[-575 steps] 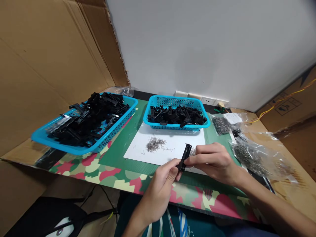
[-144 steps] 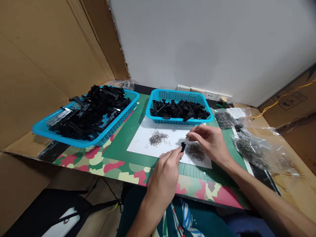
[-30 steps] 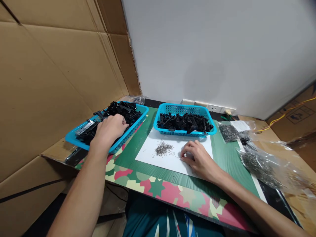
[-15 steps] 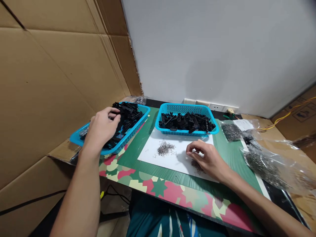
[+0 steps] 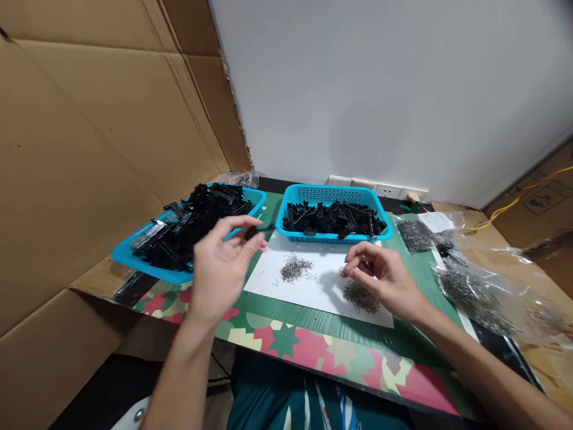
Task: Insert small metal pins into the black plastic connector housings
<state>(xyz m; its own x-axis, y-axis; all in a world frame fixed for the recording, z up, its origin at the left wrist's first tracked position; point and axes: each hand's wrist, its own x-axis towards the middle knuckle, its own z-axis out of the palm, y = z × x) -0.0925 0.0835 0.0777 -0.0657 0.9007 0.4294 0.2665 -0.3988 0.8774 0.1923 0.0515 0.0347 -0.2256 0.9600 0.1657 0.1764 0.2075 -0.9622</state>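
My left hand [image 5: 221,269] grips a small black plastic part [image 5: 253,232] between thumb and fingers, in front of the left blue basket [image 5: 150,270] heaped with similar black parts. Above the white paper [image 5: 268,279], my right hand [image 5: 385,278] is pinched at the fingertips on what looks like a small bent metal wire piece, mostly hidden. Below and beside that hand lies a pile of small wire pieces [image 5: 360,297]. A second pile of wire pieces [image 5: 295,269] rests on the paper between the hands.
Behind the paper stands another blue basket [image 5: 333,237] holding black parts [image 5: 335,218]. Clear bags of metal pieces [image 5: 416,233] lie on the right. Cardboard [image 5: 89,149] walls off the left side, and a power socket strip [image 5: 387,191] runs along the wall.
My left hand has come out of the left basket toward the right, bringing a black plastic part. My right hand has lifted slightly and stays pinched over the paper.
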